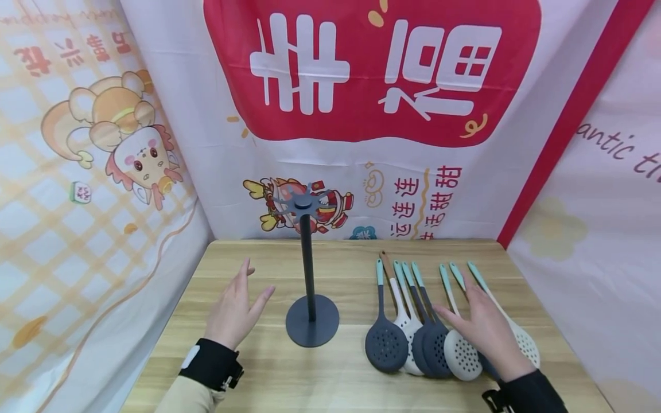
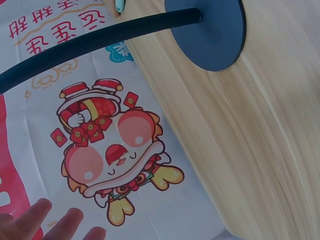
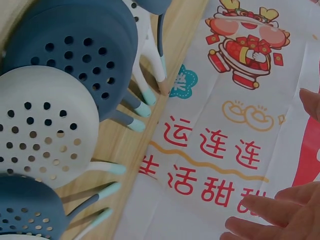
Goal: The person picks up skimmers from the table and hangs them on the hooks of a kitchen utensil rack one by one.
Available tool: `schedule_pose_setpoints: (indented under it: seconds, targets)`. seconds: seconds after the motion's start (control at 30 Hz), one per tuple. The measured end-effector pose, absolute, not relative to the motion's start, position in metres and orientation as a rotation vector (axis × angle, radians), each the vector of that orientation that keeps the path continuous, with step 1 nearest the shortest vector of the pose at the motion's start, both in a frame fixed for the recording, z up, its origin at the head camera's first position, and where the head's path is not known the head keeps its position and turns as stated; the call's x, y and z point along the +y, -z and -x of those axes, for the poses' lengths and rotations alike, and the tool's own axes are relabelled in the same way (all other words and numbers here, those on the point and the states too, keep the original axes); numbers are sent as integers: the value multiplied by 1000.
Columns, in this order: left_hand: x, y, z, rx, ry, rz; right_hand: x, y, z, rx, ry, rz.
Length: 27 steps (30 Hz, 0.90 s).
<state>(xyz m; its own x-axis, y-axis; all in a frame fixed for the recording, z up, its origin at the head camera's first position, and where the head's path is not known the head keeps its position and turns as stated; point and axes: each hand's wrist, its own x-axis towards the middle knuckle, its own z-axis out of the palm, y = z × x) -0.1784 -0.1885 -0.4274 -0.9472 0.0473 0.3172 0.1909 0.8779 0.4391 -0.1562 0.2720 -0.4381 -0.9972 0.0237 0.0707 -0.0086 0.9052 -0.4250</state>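
Observation:
My left hand [image 1: 234, 310], thumb spread from straight fingers, is over the table to the left of a dark grey utensil stand [image 1: 307, 269]. It holds nothing. This stand has a round base [image 2: 212, 30], a thin pole and a ring of hooks [image 1: 303, 203] on top with nothing hanging from them. My right hand [image 1: 485, 327] hovers with spread fingers over the right part of a row of skimmers. Among these are a dark grey skimmer [image 1: 386, 344] at the left end, a white skimmer [image 3: 47, 125] and another white one [image 1: 528, 347] at the far right. The hand partly hides a dark one.
The skimmers lie overlapping on a wooden table [image 1: 248, 373], heads toward me; most handles end in mint green, one in brown [image 1: 384, 258]. Printed cloth walls [image 1: 217, 172] enclose the table at the back and both sides.

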Motion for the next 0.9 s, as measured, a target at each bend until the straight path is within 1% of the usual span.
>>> schedule_pose_setpoints:
  seconds: [0.3, 0.5, 0.63, 0.9]
  targets:
    - [-175, 432, 188, -2741, 837, 202, 281, 445, 153, -3009, -756, 100]
    - [-163, 436, 194, -2775, 865, 253, 298, 462, 153, -3119, -814, 250]
    - [-148, 432, 200, -2775, 924, 283, 308, 472, 155, -3160, -808, 310]
    - [-123, 421, 213, -2713, 1125, 303, 316, 487, 160, -3178, -828, 339]
